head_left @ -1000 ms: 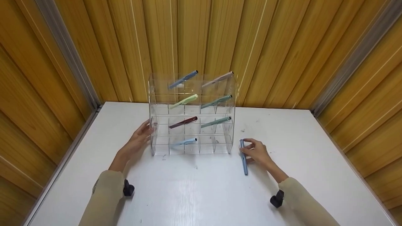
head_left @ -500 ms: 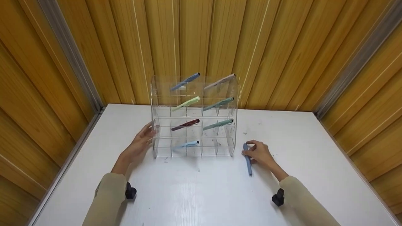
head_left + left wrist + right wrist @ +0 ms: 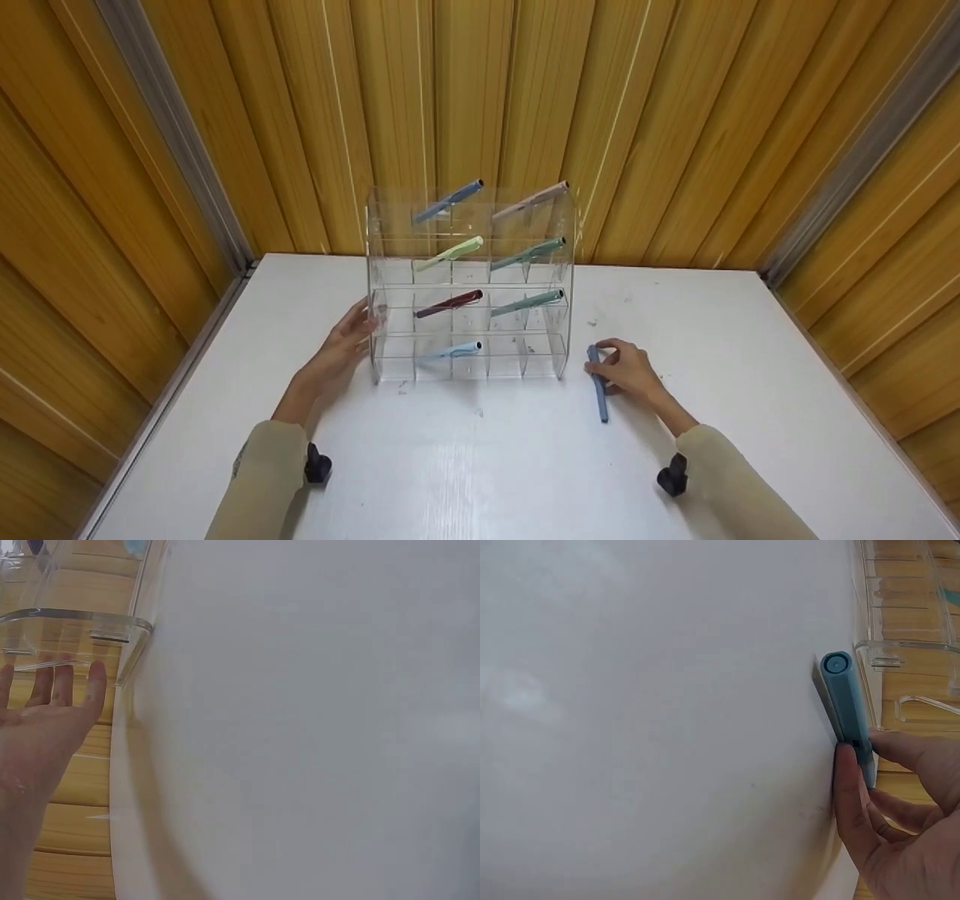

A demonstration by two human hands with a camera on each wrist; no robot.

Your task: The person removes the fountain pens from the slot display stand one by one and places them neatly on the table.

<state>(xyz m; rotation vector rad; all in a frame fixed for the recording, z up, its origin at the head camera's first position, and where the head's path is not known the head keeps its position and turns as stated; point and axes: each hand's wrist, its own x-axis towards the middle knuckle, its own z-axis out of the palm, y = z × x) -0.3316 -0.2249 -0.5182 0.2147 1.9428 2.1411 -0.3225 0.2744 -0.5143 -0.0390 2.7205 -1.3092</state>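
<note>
A clear acrylic pen rack [image 3: 471, 283] with several tiers and dividers stands on the white table. My left hand [image 3: 346, 339] is at its left side, fingers extended and fingertips right at the side panel, as the left wrist view [image 3: 45, 727] shows. Beside the rack's right side, my right hand [image 3: 626, 369] pinches a blue pen [image 3: 598, 390] between thumb and fingers. In the right wrist view, one end of this pen [image 3: 846, 701] points toward the camera, close over the table.
Several pens lie slanted in the rack, among them a dark red pen [image 3: 450, 303], a light green pen [image 3: 450, 253], a pink pen [image 3: 532, 199] and a light blue pen [image 3: 454, 350]. Wood-patterned panels [image 3: 469, 90] rise behind the white table [image 3: 450, 480].
The whole head view has shifted slightly, moving the scene right and down. The blue pen has turned a little in my right hand. My left hand stays at the rack's side.
</note>
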